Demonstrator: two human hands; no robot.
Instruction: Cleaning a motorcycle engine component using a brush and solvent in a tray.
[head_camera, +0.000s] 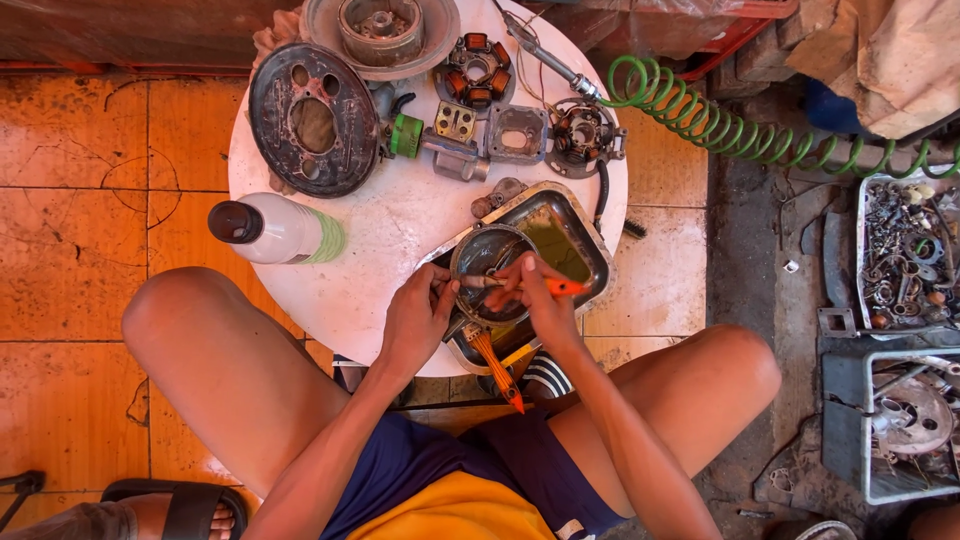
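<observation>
At the centre of the frame, the left hand (418, 318) closes its fingers around the near rim of a round metal bowl-shaped part (487, 260), holding it tilted over a metal tray (590, 245) of dark yellowish liquid. The right hand (541, 300) has its fingers shut on an orange-handled brush (520, 285), whose bristle end lies across the open face of the round part. A second orange-handled tool (497, 370) juts from the tray's near edge toward the person's lap.

The tray sits on the lower right of a round white counter (380, 230). Left of it lies a white bottle (275, 230) with a dark cap. In the upper part of the frame rest a dark round plate (313, 120) with holes, a stator coil (477, 70) and a green coiled hose (720, 125).
</observation>
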